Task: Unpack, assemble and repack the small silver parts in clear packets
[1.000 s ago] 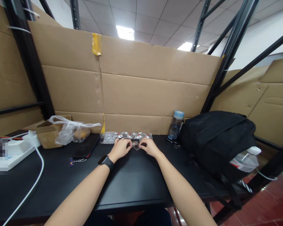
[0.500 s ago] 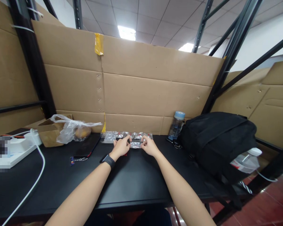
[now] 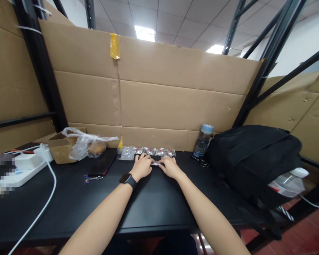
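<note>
My left hand (image 3: 142, 166), with a dark watch on its wrist, is low over the black table, its fingers bent and closed at one end of a small clear plastic packet (image 3: 156, 163). My right hand (image 3: 170, 166) has its curled fingers at the packet's other end. Only a narrow shiny strip of the packet shows between the hands; what it holds cannot be made out. Just behind them, more clear plastic packets (image 3: 128, 152) with small red bits lie in a row along the cardboard wall.
A black backpack (image 3: 252, 163) and a blue-lidded water bottle (image 3: 201, 141) stand to the right. Leftward are a dark flat case (image 3: 102, 163), a paper bag (image 3: 60, 150), a knotted plastic bag (image 3: 79, 147) and a white power strip (image 3: 26, 176) with its cable. Cardboard (image 3: 159, 109) walls the table's back.
The small packet, raised and facing me before, is now lower and flatter near the tabletop. Both hands have turned palm-down with it. The view has shifted slightly.
</note>
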A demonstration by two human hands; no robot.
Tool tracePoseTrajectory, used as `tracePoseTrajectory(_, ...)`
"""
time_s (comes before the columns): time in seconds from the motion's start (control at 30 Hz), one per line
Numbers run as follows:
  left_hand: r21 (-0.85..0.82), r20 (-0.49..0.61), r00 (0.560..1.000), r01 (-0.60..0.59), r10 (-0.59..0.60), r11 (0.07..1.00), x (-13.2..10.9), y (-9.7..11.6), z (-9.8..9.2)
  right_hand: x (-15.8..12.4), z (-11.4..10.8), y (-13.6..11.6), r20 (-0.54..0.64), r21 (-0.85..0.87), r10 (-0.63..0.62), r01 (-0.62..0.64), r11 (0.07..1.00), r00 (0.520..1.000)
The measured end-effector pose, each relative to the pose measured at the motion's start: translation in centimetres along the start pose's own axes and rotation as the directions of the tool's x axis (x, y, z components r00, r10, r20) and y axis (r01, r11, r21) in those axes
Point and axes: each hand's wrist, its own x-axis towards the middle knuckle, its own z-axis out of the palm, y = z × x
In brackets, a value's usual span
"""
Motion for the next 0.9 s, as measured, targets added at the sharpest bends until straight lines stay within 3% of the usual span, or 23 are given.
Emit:
tracePoseTrajectory(0.37,-0.041,-0.019,0.996,0.092,-0.092,0.995,0.5,0.0,-0.7,0.2,-0.9,0.2,-0.092,0.395,0.142,-0.095,0.914,0.986)
tracePoseTrajectory(0.9,-0.074,-0.068,0.987,0.141,-0.146,0.987,0.6,0.0,-0.2,0.4,-0.5,0.1,-0.059,0.345,0.211,-0.178,0.921,0.976)
